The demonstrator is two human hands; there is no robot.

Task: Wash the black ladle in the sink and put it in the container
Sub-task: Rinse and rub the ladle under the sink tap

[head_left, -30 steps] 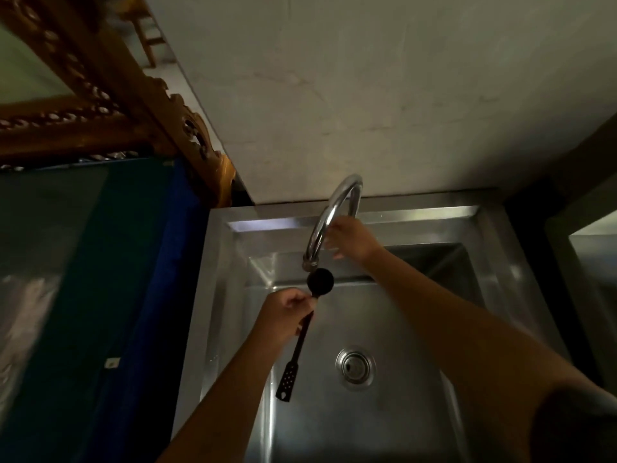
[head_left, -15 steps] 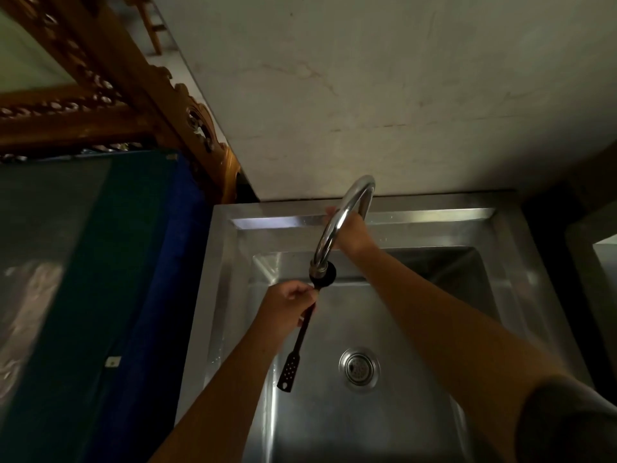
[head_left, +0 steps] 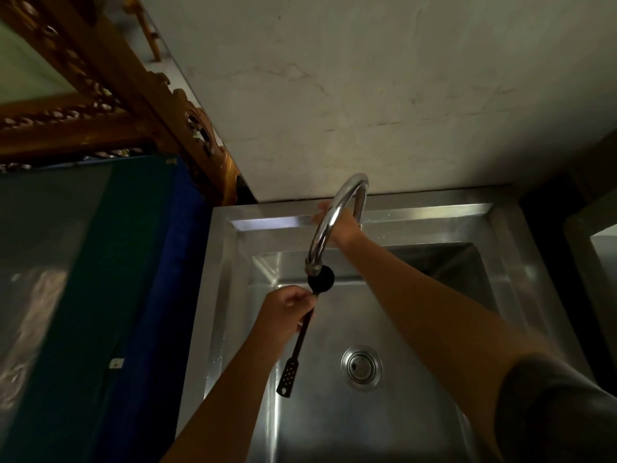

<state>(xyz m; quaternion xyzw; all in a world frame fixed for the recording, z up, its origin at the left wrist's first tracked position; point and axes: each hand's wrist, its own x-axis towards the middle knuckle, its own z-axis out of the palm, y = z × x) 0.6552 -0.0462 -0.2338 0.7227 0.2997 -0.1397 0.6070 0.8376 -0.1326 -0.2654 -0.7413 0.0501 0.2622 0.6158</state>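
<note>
Dim light falls on a stainless steel sink [head_left: 521, 262] set against a pale, hairline-cracked wall [head_left: 367, 95], with a carved wooden frame [head_left: 140, 95] and a blue panel [head_left: 160, 279] seen beyond the sink's left edge. Near the middle of the basin floor a round metal drain [head_left: 361, 367] is seen. A curved chrome faucet [head_left: 329, 225] arches from the sink's back edge, its spout pointing down over the back of the basin. The black ladle [head_left: 302, 335] is held directly beneath that spout: its small round bowl is raised just under the outlet, and its thin matte handle slants down toward the front, ending in a flat, widened tab pierced with rows of small holes. The left hand [head_left: 285, 312] is closed in a fist around the upper part of the handle, just below the bowl. The right hand [head_left: 340, 225] is stretched to the back edge, behind the faucet's arch near its base; whether anything is gripped by it cannot be told. No running water can be made out.
</note>
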